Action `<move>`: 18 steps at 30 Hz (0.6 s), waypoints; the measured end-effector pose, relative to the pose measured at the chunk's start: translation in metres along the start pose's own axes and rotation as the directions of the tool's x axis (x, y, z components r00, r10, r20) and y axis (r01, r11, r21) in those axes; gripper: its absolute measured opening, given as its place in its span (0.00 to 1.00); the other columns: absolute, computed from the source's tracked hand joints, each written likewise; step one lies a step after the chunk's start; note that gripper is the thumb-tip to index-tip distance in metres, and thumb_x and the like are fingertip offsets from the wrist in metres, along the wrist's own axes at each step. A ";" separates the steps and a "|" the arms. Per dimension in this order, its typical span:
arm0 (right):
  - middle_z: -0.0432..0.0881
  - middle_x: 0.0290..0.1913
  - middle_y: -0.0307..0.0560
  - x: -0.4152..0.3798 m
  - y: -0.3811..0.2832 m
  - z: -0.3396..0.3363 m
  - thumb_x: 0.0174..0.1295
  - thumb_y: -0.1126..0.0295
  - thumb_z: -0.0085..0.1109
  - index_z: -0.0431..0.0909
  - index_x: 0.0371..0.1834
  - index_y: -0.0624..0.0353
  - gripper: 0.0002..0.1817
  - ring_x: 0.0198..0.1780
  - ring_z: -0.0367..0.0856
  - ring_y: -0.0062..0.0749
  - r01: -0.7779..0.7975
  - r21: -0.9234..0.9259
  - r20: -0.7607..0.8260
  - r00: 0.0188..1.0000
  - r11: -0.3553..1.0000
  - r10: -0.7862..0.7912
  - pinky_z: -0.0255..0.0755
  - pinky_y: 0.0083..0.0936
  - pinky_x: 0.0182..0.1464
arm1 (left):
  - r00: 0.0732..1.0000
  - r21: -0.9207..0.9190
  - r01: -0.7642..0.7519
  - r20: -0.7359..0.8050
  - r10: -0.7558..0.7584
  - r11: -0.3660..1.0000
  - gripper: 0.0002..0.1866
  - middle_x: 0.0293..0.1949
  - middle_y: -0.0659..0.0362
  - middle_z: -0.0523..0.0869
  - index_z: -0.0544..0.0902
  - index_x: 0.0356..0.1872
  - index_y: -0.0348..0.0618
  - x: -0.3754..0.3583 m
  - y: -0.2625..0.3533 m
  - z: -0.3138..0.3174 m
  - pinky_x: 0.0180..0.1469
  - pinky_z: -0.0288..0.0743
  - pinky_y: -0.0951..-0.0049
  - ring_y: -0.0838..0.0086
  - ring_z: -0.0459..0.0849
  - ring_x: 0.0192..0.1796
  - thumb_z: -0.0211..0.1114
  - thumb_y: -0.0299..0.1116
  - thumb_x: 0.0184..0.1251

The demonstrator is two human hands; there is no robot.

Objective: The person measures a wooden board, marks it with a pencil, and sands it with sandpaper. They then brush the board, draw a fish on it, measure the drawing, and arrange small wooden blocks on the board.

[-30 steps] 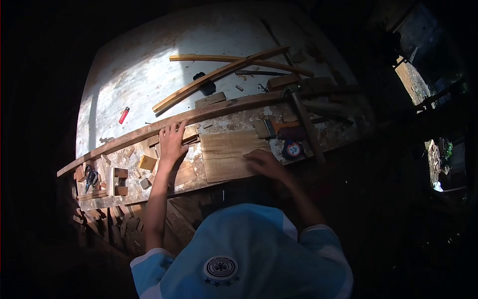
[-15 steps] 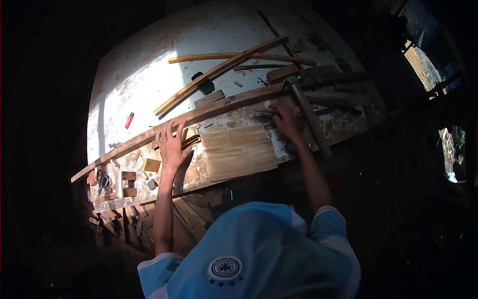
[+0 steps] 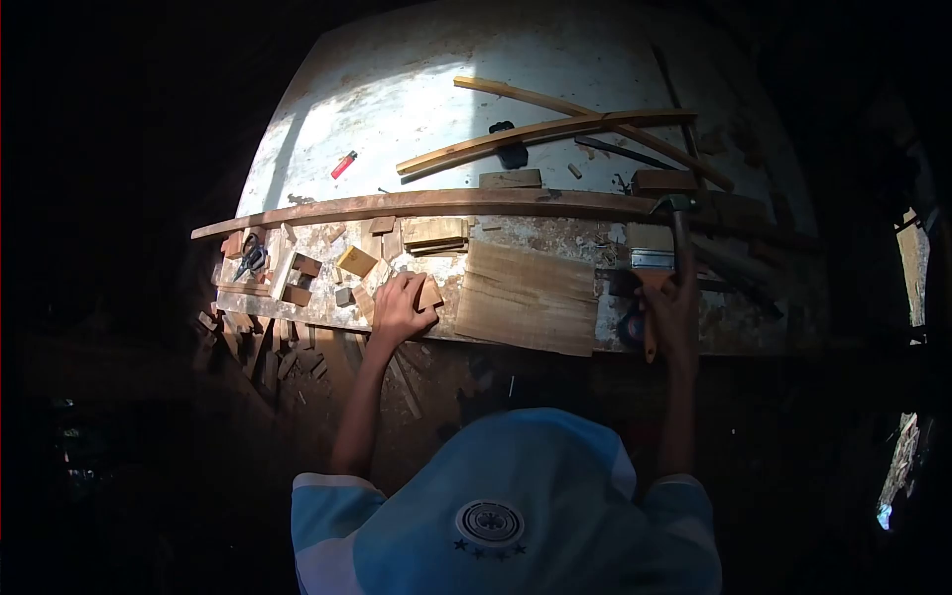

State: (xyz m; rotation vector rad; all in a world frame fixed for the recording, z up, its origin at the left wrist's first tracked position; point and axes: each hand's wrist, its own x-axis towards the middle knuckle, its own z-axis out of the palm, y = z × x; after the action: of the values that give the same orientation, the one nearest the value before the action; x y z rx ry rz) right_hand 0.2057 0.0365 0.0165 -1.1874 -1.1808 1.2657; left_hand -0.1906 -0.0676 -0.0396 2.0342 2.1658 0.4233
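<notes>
My left hand [image 3: 400, 309] rests near the table's front edge, its fingers closed on a small wood block [image 3: 429, 294]. My right hand [image 3: 671, 309] is wrapped round the handle of a wide paintbrush [image 3: 652, 260], whose bristles point away from me. Between the hands lies a flat, pale wooden board [image 3: 526, 297]. A hammer [image 3: 681, 230] lies beside the brush, its head on the long wooden strip [image 3: 496, 203]. Beyond my left hand is a stack of short wood pieces [image 3: 436, 235].
Two crossed wooden sticks [image 3: 545, 136], a black object [image 3: 511, 147] and a red lighter [image 3: 344, 165] lie on the white table [image 3: 377, 119]. Scissors [image 3: 251, 258], a yellow box [image 3: 356, 261] and a small wooden frame [image 3: 285, 275] are at the left. Wood scraps lie below the edge.
The view has turned and shifted. My left hand has come off the long strip and closed on a small block. My right hand has taken hold of the paintbrush.
</notes>
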 end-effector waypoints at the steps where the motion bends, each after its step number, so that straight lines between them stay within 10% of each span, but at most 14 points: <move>1: 0.78 0.40 0.54 -0.003 0.005 -0.004 0.58 0.77 0.55 0.55 0.65 0.56 0.31 0.34 0.79 0.27 -0.055 0.057 0.057 0.997 0.997 0.052 0.73 0.18 0.30 | 0.998 -0.052 -0.034 -0.045 0.031 0.998 0.33 0.48 0.52 0.75 0.74 0.53 0.43 0.009 0.005 -0.009 0.57 0.61 0.60 0.59 0.72 0.53 0.66 0.39 0.39; 5: 0.76 0.48 0.63 0.003 0.054 -0.031 0.60 0.72 0.51 0.61 0.61 0.63 0.25 0.42 0.81 0.37 -0.341 0.388 0.336 0.917 0.856 0.213 0.77 0.25 0.39 | 0.965 0.042 -0.165 -0.200 0.170 0.985 0.31 0.48 0.52 0.74 0.74 0.54 0.42 0.065 0.022 -0.045 0.57 0.62 0.59 0.57 0.71 0.54 0.65 0.39 0.42; 8: 0.72 0.54 0.65 -0.008 0.056 -0.038 0.62 0.65 0.47 0.60 0.62 0.65 0.26 0.49 0.79 0.45 -0.514 0.667 0.540 0.832 0.539 0.127 0.78 0.32 0.47 | 0.990 0.069 -0.143 0.000 0.143 0.987 0.35 0.54 0.52 0.73 0.70 0.58 0.47 0.098 0.003 -0.030 0.59 0.60 0.56 0.56 0.70 0.58 0.69 0.39 0.42; 13: 0.73 0.51 0.56 -0.030 0.051 -0.051 0.61 0.65 0.50 0.63 0.58 0.65 0.24 0.48 0.78 0.42 -0.287 0.565 0.390 0.919 0.774 0.056 0.77 0.35 0.49 | 0.974 0.192 -0.052 0.228 0.007 0.980 0.47 0.59 0.52 0.69 0.61 0.65 0.54 0.109 -0.002 -0.016 0.63 0.53 0.51 0.56 0.66 0.63 0.73 0.40 0.37; 18: 0.75 0.33 0.42 -0.042 0.054 -0.092 0.65 0.63 0.48 0.72 0.44 0.62 0.14 0.27 0.75 0.23 -0.012 0.227 0.153 0.988 0.974 -0.024 0.69 0.17 0.31 | 0.951 0.216 -0.227 -0.159 0.264 0.949 0.42 0.58 0.51 0.67 0.62 0.65 0.53 0.084 0.046 -0.039 0.64 0.49 0.51 0.56 0.62 0.63 0.71 0.40 0.45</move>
State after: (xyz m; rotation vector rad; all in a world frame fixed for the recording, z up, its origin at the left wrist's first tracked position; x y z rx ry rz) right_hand 0.2965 -0.0047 -0.0401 -0.9304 -1.1142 1.4675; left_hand -0.1648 0.0140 0.0181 2.4823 2.1343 0.4623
